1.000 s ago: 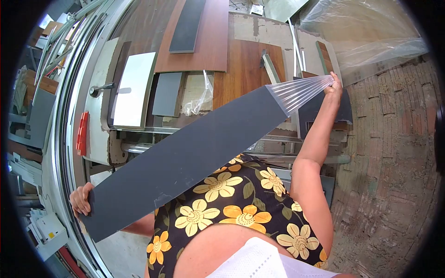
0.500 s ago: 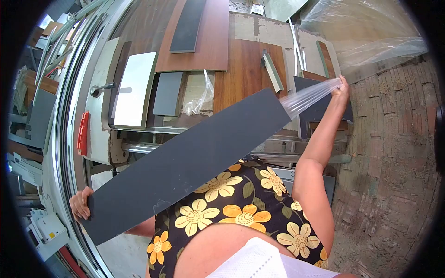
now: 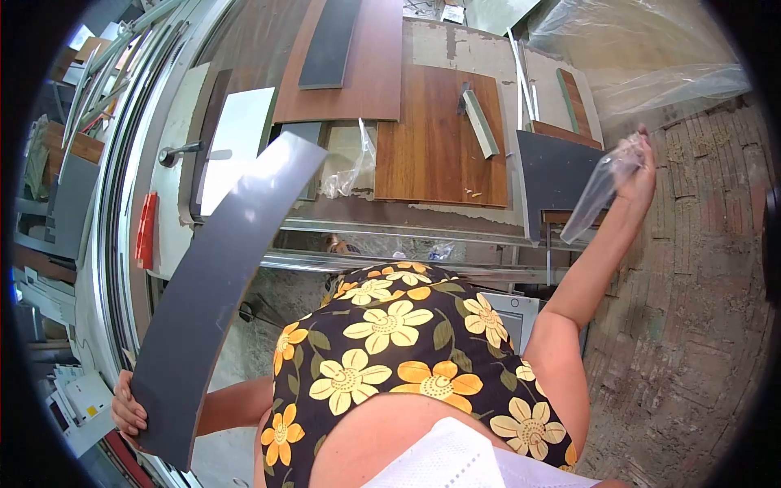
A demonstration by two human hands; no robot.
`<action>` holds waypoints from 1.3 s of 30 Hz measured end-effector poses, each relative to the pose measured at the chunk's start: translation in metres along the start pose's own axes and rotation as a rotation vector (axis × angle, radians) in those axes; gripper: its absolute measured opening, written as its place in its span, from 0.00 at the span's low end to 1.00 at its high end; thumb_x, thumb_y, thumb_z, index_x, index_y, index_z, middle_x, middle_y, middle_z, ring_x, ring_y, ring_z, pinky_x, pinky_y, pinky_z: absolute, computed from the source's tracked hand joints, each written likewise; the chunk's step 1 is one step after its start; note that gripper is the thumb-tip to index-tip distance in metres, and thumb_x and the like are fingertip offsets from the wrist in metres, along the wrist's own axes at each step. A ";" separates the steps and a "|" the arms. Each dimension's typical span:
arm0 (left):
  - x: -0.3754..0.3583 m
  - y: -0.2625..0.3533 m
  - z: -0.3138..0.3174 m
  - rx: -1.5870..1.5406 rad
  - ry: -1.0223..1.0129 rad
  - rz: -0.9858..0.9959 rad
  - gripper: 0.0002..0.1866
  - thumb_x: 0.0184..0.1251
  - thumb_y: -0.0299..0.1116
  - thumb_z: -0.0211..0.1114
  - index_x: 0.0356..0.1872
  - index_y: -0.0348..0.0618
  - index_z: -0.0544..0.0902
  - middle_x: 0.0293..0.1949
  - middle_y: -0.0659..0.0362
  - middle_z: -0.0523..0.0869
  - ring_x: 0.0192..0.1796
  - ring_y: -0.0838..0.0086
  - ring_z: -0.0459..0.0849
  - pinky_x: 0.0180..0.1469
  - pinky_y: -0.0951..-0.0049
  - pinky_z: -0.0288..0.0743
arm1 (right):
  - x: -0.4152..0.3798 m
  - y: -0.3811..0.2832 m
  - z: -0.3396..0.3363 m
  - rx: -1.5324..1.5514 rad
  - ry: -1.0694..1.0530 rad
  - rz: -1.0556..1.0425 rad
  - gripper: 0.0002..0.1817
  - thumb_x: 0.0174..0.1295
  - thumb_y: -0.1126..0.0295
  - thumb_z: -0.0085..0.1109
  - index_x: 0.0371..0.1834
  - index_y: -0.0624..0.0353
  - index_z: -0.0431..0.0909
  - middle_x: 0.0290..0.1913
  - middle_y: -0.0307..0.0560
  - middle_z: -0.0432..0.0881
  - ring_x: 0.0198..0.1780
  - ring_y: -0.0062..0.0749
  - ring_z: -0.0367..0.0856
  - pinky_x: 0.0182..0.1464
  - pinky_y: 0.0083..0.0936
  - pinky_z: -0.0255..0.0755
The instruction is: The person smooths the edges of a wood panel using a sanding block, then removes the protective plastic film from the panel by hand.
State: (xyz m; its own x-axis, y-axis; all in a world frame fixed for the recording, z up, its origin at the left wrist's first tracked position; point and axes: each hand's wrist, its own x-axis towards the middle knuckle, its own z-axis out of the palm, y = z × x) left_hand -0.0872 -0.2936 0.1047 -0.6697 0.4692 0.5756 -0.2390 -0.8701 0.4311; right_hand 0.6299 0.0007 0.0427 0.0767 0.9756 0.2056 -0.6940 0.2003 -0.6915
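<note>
A long dark grey panel (image 3: 220, 293) stands at a steep slant on the left side of the view. My left hand (image 3: 128, 407) grips its lower left edge, fingers wrapped round it. Far out on the right, my right hand (image 3: 639, 167) is closed on a strip of clear plastic film (image 3: 598, 191), which hangs down to the left, apart from the panel. Below the film lies another dark panel (image 3: 561, 175) on the bench's right end.
The bench (image 3: 427, 49) bears a wood-grain board (image 3: 439, 138), a reddish-brown board (image 3: 374, 65), a white panel (image 3: 236, 138) and crumpled plastic (image 3: 350, 175). A black-handled lever (image 3: 181, 153) and a red piece (image 3: 146, 232) are at left. Brick floor (image 3: 675, 285) lies at right.
The long panel has swung leftward and steeper in my left hand. My right hand has moved right with the film, which has come away from the panel's end.
</note>
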 end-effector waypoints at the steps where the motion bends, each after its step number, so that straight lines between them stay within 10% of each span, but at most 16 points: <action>1: 0.003 0.005 -0.017 -0.099 -0.049 -0.022 0.11 0.56 0.40 0.53 0.18 0.54 0.65 0.17 0.68 0.64 0.22 0.81 0.62 0.48 0.74 0.58 | -0.003 0.020 0.044 -0.111 0.168 -0.023 0.10 0.66 0.70 0.54 0.47 0.62 0.77 0.28 0.37 0.75 0.27 0.20 0.72 0.26 0.20 0.67; 6: 0.005 0.041 -0.057 -0.118 0.009 -0.058 0.12 0.60 0.40 0.50 0.18 0.55 0.64 0.16 0.69 0.64 0.20 0.82 0.62 0.49 0.75 0.59 | -0.007 0.087 0.151 -0.610 0.048 0.125 0.13 0.64 0.64 0.60 0.47 0.60 0.80 0.31 0.32 0.78 0.29 0.11 0.73 0.25 0.09 0.66; 14: -0.022 0.039 -0.024 0.071 0.068 0.066 0.12 0.64 0.42 0.49 0.20 0.54 0.65 0.19 0.68 0.65 0.22 0.85 0.63 0.45 0.81 0.58 | 0.030 0.187 0.229 -0.744 -0.122 -0.211 0.09 0.65 0.66 0.60 0.40 0.61 0.82 0.29 0.37 0.82 0.22 0.09 0.73 0.19 0.07 0.63; 22: -0.045 0.025 0.008 0.590 0.249 0.330 0.13 0.67 0.44 0.47 0.23 0.53 0.66 0.22 0.68 0.65 0.24 0.88 0.65 0.42 0.87 0.57 | 0.024 0.303 0.209 -0.947 -0.331 -0.098 0.06 0.60 0.72 0.61 0.36 0.63 0.83 0.31 0.44 0.86 0.31 0.22 0.83 0.34 0.19 0.78; 26: -0.038 0.035 0.007 -0.048 -0.067 -0.042 0.12 0.57 0.37 0.53 0.16 0.56 0.63 0.15 0.69 0.63 0.18 0.83 0.59 0.45 0.77 0.60 | -0.001 0.341 0.180 -1.166 -0.499 -0.035 0.11 0.53 0.67 0.63 0.36 0.61 0.84 0.31 0.46 0.86 0.32 0.27 0.84 0.36 0.25 0.77; 33: -0.039 0.039 -0.006 0.106 0.140 0.049 0.16 0.58 0.45 0.60 0.17 0.58 0.65 0.15 0.72 0.65 0.17 0.88 0.60 0.41 0.83 0.58 | -0.045 0.336 0.179 -1.719 -0.900 0.211 0.32 0.44 0.50 0.64 0.53 0.54 0.78 0.51 0.51 0.81 0.57 0.42 0.74 0.57 0.42 0.64; 39: -0.033 0.039 -0.006 0.069 0.181 0.020 0.17 0.54 0.41 0.64 0.14 0.58 0.64 0.12 0.72 0.64 0.17 0.87 0.61 0.40 0.83 0.58 | -0.061 0.343 0.172 -1.735 -0.792 -0.063 0.33 0.43 0.60 0.71 0.57 0.54 0.73 0.51 0.49 0.74 0.54 0.43 0.74 0.51 0.39 0.67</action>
State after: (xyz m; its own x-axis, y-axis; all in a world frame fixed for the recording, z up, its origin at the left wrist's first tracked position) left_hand -0.0785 -0.3442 0.0980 -0.7910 0.4117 0.4527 -0.1797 -0.8635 0.4712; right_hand 0.2639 -0.0051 -0.0881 -0.5770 0.8060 0.1317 0.7124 0.5756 -0.4014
